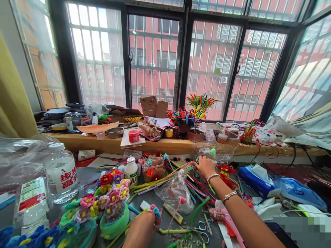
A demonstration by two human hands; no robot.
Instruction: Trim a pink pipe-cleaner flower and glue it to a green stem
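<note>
In the foreground my left hand (144, 227) is closed, pinching a small fuzzy blue-and-pink pipe-cleaner piece (156, 210) that pokes out above the fingers. My right hand (205, 168) reaches far forward over a pile of pipe cleaners (165, 177). Its fingers are bent around a small dark item too hidden to name, and one finger extends leftward to the stems' ends. A crumpled clear bag (177, 191) lies between the hands. Near my left hand are a yellowish tube (173, 213), scissors (200, 230) and a green pot of pipe-cleaner flowers (113, 222).
Large bottles (62, 175) stand at the left, and a small white bottle (131, 171) stands behind the flowers. A blue tissue pack (258, 181) lies at the right. The wooden ledge (113, 144) under the window holds jars, tape and bundled pipe cleaners (184, 119).
</note>
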